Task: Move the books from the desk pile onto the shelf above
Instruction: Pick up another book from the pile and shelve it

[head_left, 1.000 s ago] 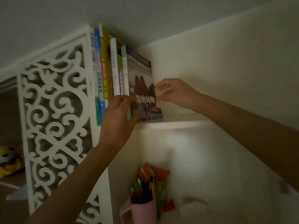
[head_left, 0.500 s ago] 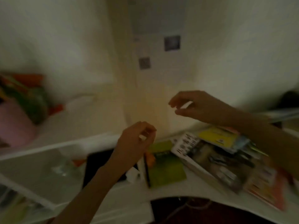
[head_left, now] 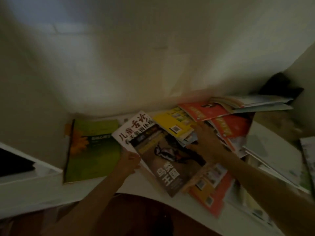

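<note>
Books [head_left: 172, 155] sprawl on the bench [head_left: 141, 183]. Left hand [head_left: 129, 161] pinches the bird magazine's [head_left: 170, 160] edge; right hand [head_left: 204, 143] lies flat, fingers apart. Lifting comes next.

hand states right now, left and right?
Left hand: at the near-left edge of the bird-cover book, grip cannot be told.
Right hand: open, fingers laid on the book pile.
</note>
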Available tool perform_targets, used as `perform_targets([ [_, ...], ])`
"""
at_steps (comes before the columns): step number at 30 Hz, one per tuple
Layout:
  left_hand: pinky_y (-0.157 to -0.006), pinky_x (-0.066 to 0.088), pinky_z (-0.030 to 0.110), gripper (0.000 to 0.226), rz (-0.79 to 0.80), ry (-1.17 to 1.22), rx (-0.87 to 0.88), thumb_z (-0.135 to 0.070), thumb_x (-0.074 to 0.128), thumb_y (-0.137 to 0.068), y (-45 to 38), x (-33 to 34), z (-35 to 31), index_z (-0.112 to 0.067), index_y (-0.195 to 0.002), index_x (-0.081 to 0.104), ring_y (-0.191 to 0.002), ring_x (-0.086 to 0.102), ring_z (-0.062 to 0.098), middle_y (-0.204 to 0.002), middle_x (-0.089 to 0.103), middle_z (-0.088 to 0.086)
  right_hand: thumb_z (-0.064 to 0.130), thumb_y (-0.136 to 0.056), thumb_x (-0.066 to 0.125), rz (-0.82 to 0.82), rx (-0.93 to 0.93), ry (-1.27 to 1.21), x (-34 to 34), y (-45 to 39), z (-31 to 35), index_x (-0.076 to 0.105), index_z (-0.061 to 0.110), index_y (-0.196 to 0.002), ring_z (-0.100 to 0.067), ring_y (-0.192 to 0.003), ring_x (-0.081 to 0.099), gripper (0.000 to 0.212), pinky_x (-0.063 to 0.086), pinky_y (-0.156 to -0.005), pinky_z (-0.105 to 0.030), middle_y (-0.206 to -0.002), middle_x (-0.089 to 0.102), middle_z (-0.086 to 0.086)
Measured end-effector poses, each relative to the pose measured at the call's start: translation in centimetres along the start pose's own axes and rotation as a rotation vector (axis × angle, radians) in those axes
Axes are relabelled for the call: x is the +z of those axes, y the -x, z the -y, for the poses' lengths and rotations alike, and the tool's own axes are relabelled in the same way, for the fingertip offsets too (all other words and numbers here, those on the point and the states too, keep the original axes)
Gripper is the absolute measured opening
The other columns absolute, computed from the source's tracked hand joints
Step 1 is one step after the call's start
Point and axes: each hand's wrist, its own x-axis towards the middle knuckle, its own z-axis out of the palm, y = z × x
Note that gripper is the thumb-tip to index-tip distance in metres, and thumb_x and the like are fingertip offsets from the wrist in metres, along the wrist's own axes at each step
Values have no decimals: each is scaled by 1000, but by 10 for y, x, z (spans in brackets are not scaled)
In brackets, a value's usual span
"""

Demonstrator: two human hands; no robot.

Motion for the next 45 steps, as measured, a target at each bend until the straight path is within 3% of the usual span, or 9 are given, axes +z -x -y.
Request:
perform_targets([
  [6, -52, 49, 18, 7, -64, 96, 58, -10, 52, -94, -14, 48, -13, -6, -88, 55, -67, 55, 14, -79, 57, 7, 10, -42, 91, -89, -210, 374, 36, -27, -15, 59, 7, -126, -47, -105, 60, 90, 52, -78, -56, -121, 59, -27],
  [16, -64, 52, 16, 20, -121, 44, 362, -6, 60, -88, 1, 34, -42, -9, -107, 54, -93, 59, 16, -112, 56, 8, 10, -80, 42, -411, -484, 236, 2, -43, -14, 67, 9, -111, -35, -88, 67, 40, 50, -43, -31, -105, 68, -16],
  [23, -109, 17, 40, 85, -108, -679, 1072, -83, 45, -67, 7, 11, -99, -36, -136, 30, -134, 23, 11, -139, 29, -14, 23, -72, 70, -376, -682, 93, -48, -15, 48, 64, 7, -113, -32, -66, 66, 44, 51, -42, -38, -86, 70, -12],
  [29, -70, 50, 40, 38, -140, -392, 975, -28, 67, -84, 24, -14, -120, -4, -112, 56, -70, 58, 22, -85, 59, 17, 46, -89, 57, -281, -613, -53, -110, -11, 82, 49, 16, -133, -27, -106, 56, 54, 41, -87, -34, -119, 62, -9],
  [32, -77, 53, 51, 21, -191, 8, 811, -15, 69, -81, 23, -22, -106, -22, -96, 56, -85, 61, 39, -91, 62, 21, 57, -78, 63, -556, -409, -287, -123, -14, 68, 41, 17, -140, -23, -134, 33, 77, 21, -112, -38, -145, 40, -7],
  [34, -77, 53, 51, 35, -143, 336, 671, -33, 81, -68, 26, -21, -93, -28, -92, 56, -89, 63, 36, -85, 68, 2, 51, -75, 72, -733, -108, -656, -105, -2, 58, 33, 12, -142, -23, -135, 32, 87, 26, -113, -42, -147, 33, -9],
  [37, -56, 56, 33, 86, -13, 594, 556, -59, 89, -21, 23, -15, -71, -27, -95, 60, -61, 64, 13, -67, 66, -13, 40, -68, 77, -479, 230, -1274, -42, 23, 71, 30, 16, -136, -27, -126, 44, 86, 43, -99, -43, -140, 40, -7],
  [41, -45, 50, 28, 62, 40, 703, 439, -43, 88, -49, 16, -4, -53, -18, -97, 57, -49, 57, 15, -66, 53, 2, 64, -42, 85, -230, 344, -1800, 17, 16, 65, 17, 24, -149, -29, -123, 51, 133, 45, -98, -52, -142, 44, -1],
  [45, -36, 45, 23, 37, 26, 604, 292, -36, 59, -64, 17, 19, -31, -17, -95, 51, -47, 56, 20, -73, 44, 11, 40, -68, 80, -77, 225, -2045, 25, 17, 65, 51, 12, -132, -38, -100, 62, 75, 53, -83, -52, -119, 63, -15],
])
